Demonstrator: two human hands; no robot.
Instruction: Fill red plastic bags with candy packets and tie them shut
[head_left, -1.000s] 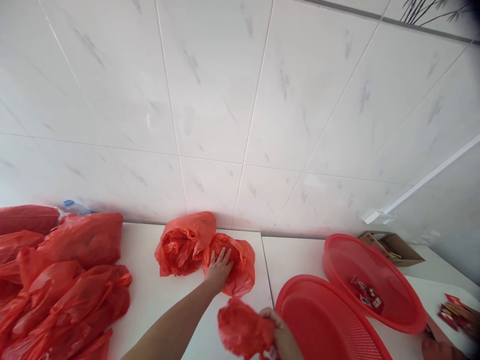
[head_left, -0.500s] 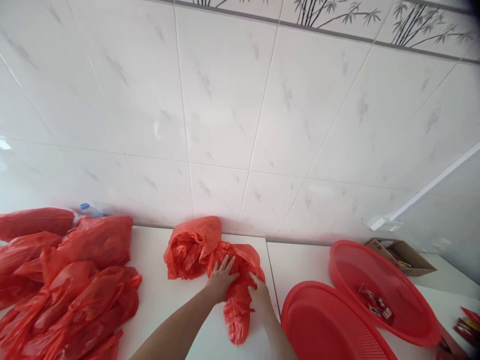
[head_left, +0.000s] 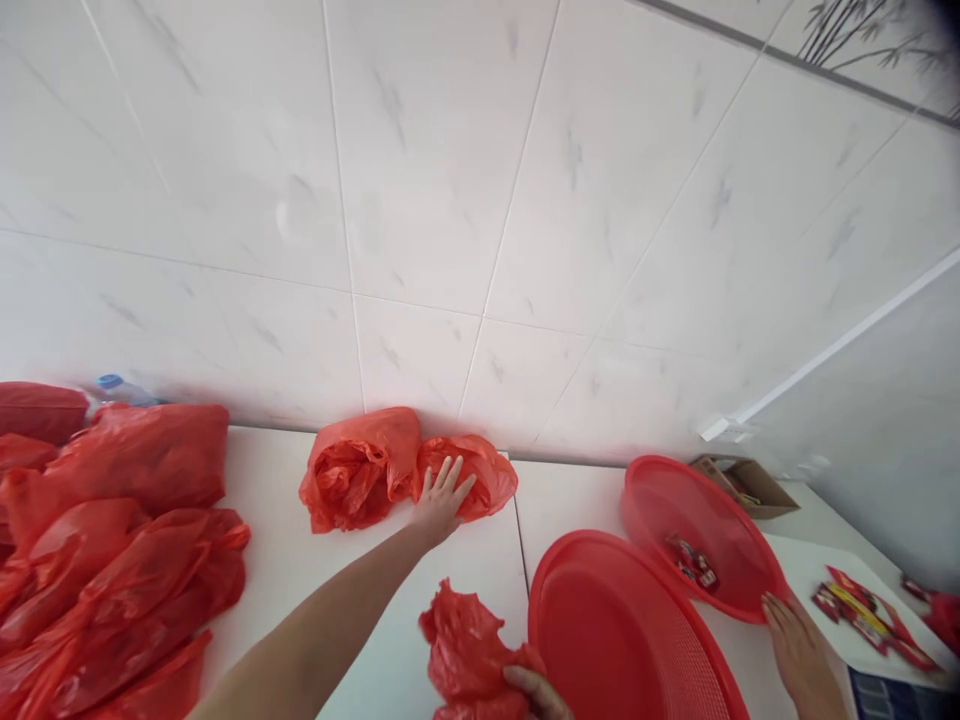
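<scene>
My left hand (head_left: 439, 503) reaches forward with its fingers spread, lying on a crumpled red plastic bag (head_left: 491, 482) close to the wall. Beside that bag, on the left, sits another bunched red plastic bag (head_left: 352, 470) with a gathered mouth. Low in the view, my right hand (head_left: 536, 690) is closed around a loose, rumpled red plastic bag (head_left: 465, 645) held near the front of the white table (head_left: 375, 620). Only part of the right hand shows at the bottom edge.
A pile of filled red bags (head_left: 127, 590) covers the left side, a bottle (head_left: 120, 388) behind it. Two red plastic baskets (head_left: 592, 640) stand right; the farther holds small packets (head_left: 694, 562). Another person's hand (head_left: 799, 645) is by its rim, near a white tray (head_left: 817, 610) and a cardboard box (head_left: 750, 490).
My right hand has drawn a red bag back towards me, away from the others. My left hand stays forward on a bag. Another person's hand has appeared at right as the view shifted.
</scene>
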